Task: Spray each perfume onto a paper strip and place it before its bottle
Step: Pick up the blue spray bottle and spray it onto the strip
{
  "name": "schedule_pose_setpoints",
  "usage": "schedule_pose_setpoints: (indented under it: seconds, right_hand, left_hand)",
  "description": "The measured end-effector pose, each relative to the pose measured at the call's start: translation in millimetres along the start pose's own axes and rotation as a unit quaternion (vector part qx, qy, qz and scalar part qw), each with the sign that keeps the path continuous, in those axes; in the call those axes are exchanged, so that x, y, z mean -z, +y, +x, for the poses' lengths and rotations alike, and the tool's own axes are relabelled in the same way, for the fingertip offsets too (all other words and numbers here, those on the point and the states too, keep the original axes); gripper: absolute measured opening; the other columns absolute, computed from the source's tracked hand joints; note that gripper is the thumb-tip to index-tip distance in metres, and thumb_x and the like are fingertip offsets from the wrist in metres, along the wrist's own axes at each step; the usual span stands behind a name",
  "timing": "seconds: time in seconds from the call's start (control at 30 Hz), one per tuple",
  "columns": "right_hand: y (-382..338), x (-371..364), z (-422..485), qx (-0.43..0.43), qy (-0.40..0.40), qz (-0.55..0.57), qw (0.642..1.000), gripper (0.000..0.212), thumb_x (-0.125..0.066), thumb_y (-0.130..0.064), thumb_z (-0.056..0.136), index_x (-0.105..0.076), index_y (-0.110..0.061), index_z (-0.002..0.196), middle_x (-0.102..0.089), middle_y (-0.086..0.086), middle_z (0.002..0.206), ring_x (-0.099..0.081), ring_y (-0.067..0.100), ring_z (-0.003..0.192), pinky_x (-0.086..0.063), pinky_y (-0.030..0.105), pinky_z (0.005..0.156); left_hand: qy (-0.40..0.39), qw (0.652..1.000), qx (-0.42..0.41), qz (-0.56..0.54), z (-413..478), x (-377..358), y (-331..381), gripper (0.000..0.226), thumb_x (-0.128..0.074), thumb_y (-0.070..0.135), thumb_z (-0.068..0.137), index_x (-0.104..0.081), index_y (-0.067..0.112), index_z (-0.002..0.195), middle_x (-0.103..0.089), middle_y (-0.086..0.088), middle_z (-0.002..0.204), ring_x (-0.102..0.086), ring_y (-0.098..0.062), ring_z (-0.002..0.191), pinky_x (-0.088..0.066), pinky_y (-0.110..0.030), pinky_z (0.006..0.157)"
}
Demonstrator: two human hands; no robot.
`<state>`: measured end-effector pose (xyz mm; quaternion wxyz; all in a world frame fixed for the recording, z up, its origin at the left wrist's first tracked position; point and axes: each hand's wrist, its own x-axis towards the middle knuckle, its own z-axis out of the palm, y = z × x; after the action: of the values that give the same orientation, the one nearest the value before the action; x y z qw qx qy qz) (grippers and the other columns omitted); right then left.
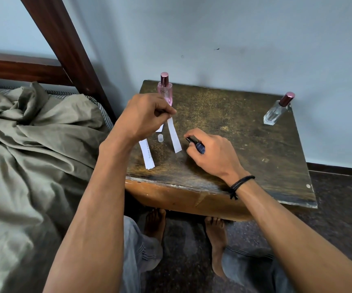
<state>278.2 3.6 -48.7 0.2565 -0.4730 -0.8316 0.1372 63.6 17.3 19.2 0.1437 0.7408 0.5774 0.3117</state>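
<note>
My left hand (pixel 145 115) pinches the top end of a white paper strip (pixel 174 137) that hangs down over the small wooden table (pixel 245 149). My right hand (pixel 211 151) grips a slim dark blue spray bottle (pixel 199 146), its black nozzle pointing left toward the strip. A small clear cap (pixel 160 138) stands on the table between the strips. More white strips (pixel 147 154) lie under my left wrist. A pink perfume bottle (pixel 166 90) stands at the table's back left. A clear bottle (pixel 276 109) with a dark pink cap stands at the back right.
A bed with a rumpled olive sheet (pixel 33 140) and a dark wooden bedpost (pixel 65 45) fills the left side. A pale wall (pixel 234 39) runs behind the table. My bare feet (pixel 215 240) rest on the dark floor under the table's front edge.
</note>
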Motion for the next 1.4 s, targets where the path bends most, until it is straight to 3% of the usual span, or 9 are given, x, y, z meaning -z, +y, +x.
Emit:
schedule_pose_setpoints:
  seconds: [0.37,0.6,0.77,0.93,1.1,1.4]
  right_hand:
    - [-0.4,-0.5,-0.3,-0.004,0.001,0.008,1.000,0.026,-0.050,-0.034,0.091,-0.065,-0.028,0.111,-0.053,-0.010,0.062,-0.056,0.025,0.055,-0.049,0.035,0.054]
    - [4.4,2.0,1.2,-0.044,0.026,0.073,0.996,0.020,-0.059,-0.023,0.093,-0.068,-0.025,0.111,-0.049,-0.013,0.055,-0.045,0.006,0.047,-0.033,0.024,0.049]
    - [8.8,1.8,4.8,-0.104,0.037,0.140,0.984,0.021,-0.060,-0.025,0.092,-0.069,-0.030,0.111,-0.057,0.000,0.057,-0.047,0.013,0.048,-0.033,0.023,0.048]
    - [13.6,11.3,14.5,-0.149,0.068,0.189,0.968,0.020,-0.061,-0.024,0.093,-0.070,-0.032,0.109,-0.053,-0.004,0.058,-0.040,0.007,0.049,-0.033,0.025,0.050]
    - [18.0,27.9,25.0,-0.170,0.089,0.220,0.957,0.021,-0.059,-0.026,0.095,-0.069,-0.035,0.109,-0.063,0.013,0.069,-0.045,0.013,0.053,-0.038,0.028,0.052]
    - [23.4,34.9,26.3,-0.177,0.085,0.202,0.960,0.024,-0.054,-0.040,0.088,-0.067,-0.042,0.108,-0.065,0.012,0.072,-0.053,0.024,0.056,-0.046,0.035,0.054]
  left_hand:
    - [-0.010,1.000,-0.015,0.021,-0.1,-1.9,-2.5,0.009,-0.074,0.016,0.088,-0.081,0.015,0.093,-0.075,-0.001,0.092,-0.069,-0.022,0.084,-0.054,-0.046,0.078]
    - [0.010,0.999,-0.008,0.039,-0.6,-2.7,-1.5,0.011,-0.072,0.017,0.089,-0.081,0.019,0.095,-0.075,0.005,0.097,-0.069,-0.019,0.090,-0.054,-0.045,0.080]
    - [-0.002,0.998,-0.024,0.055,1.1,-9.7,4.9,0.012,-0.072,0.019,0.089,-0.081,0.021,0.097,-0.075,0.005,0.098,-0.069,-0.021,0.094,-0.055,-0.043,0.079]
    - [0.000,0.996,-0.054,0.065,0.2,-18.4,11.8,0.012,-0.069,0.021,0.090,-0.080,0.024,0.097,-0.075,0.010,0.099,-0.069,-0.020,0.092,-0.056,-0.041,0.076]
    - [0.044,0.995,-0.060,0.068,0.0,-22.8,11.5,0.014,-0.068,0.017,0.091,-0.079,0.023,0.096,-0.074,0.011,0.100,-0.070,-0.017,0.092,-0.057,-0.040,0.073]
    - [0.060,0.995,-0.058,0.053,3.2,-39.7,12.3,0.013,-0.067,0.015,0.091,-0.079,0.018,0.095,-0.072,0.006,0.103,-0.071,-0.023,0.090,-0.058,-0.044,0.074]
